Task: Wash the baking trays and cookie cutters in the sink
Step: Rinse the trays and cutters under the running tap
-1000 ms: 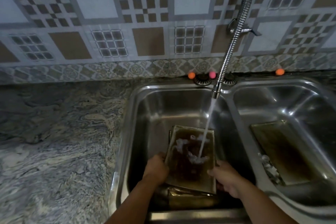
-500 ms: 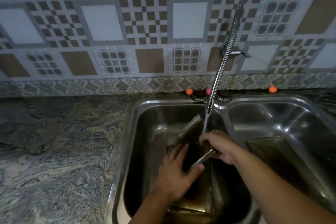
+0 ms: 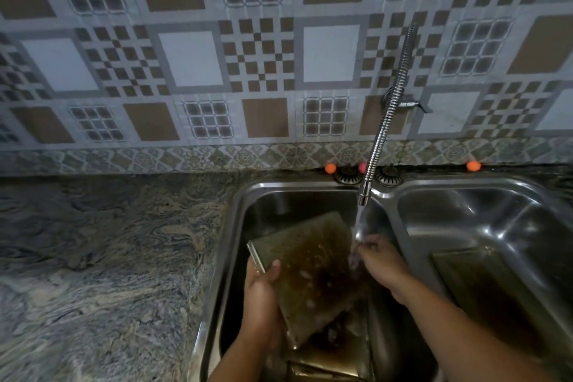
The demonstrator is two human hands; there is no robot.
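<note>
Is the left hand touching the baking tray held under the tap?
Touching. The head view shows the left hand gripping the baking tray's left edge, thumb over its face.

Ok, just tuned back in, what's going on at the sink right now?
A person is rinsing a stained baking tray in the left basin under the running faucet. The left hand grips the tray's left edge and holds it tilted; the right hand is at its right edge, where the water lands. More trays lie beneath it, and another tray sits in the right basin.
</note>
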